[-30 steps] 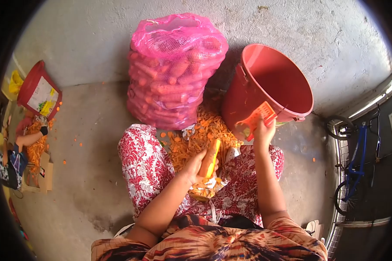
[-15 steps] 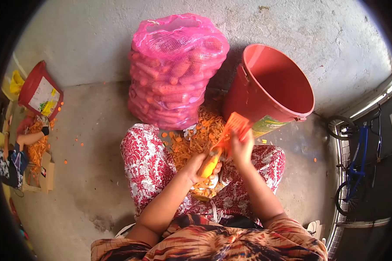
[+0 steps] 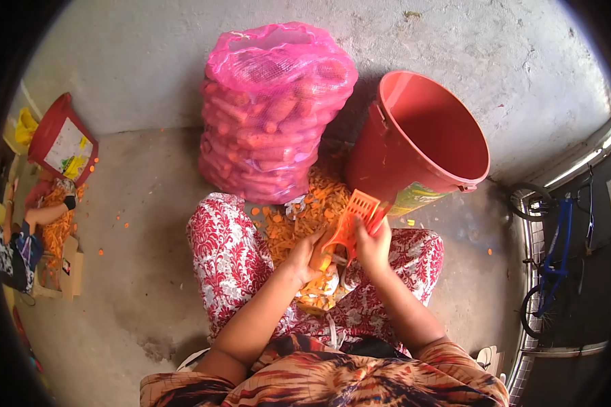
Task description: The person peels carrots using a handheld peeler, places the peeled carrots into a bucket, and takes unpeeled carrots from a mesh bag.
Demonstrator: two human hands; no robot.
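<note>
My left hand is wrapped round a partly hidden carrot with a bright orange-yellow surface, low between my knees. Just to its right, my right hand grips an orange plastic peeler whose wide slotted end points up and away from me. The tool's lower part lies against the carrot. A red piece shows beside the right fingers; what it belongs to I cannot make out. Beneath both hands spreads a heap of carrot peelings with cut carrot ends among them.
A pink mesh sack full of carrots stands against the wall. Right of it is a tall red bucket, tilted in view. Far left, another person's arm is near more peelings, a red bucket and cardboard. A blue bicycle stands right.
The peeler has turned so its slotted face shows, and my right hand has shifted slightly down. The carrot has turned in my left hand and is now more covered.
</note>
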